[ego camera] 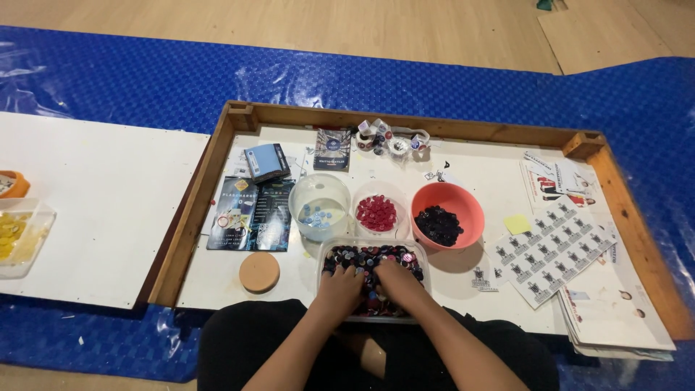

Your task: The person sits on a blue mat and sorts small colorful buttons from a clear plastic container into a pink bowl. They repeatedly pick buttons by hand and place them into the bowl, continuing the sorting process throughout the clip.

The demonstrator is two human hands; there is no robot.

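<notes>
Clear tub [422,255] sits at near edge of wooden tray [190,210], right in front of the person, packed w/ mixed caps [369,255], mostly dark, some red. Both hands are down in the caps. Left hand [342,288] at left-centre of tub, fingers curled down into the pile; can't tell if it grips any. Right hand [396,280] just beside it, touching or nearly so, fingers also bent into the caps; grip can't be told either. Forearms come up from bottom of frame, over dark-clothed lap.

Just behind the tub, three bowls in a row: clear bowl [319,190] at left w/ a few blue caps [313,214]; small clear bowl [378,191] in middle w/ red caps [377,213]; orange bowl [448,200] at right w/ dark caps [437,225]. Round cork disc [259,272] lies left of tub, apart from it. Dark leaflets [250,214] left of the bowls, blue box [266,162] on top near them. Tape rolls [391,138] bunched at far rail, dark booklet [332,149] beside. Right of the bowls: yellow sticky note [517,224], sticker sheet [555,247], stack of printed papers [615,311] at right end.

Tray rests on blue mat [108,80]. White board [94,210] to the left, w/ clear box of yellow caps [16,239] and orange container [13,185] at its left edge.
</notes>
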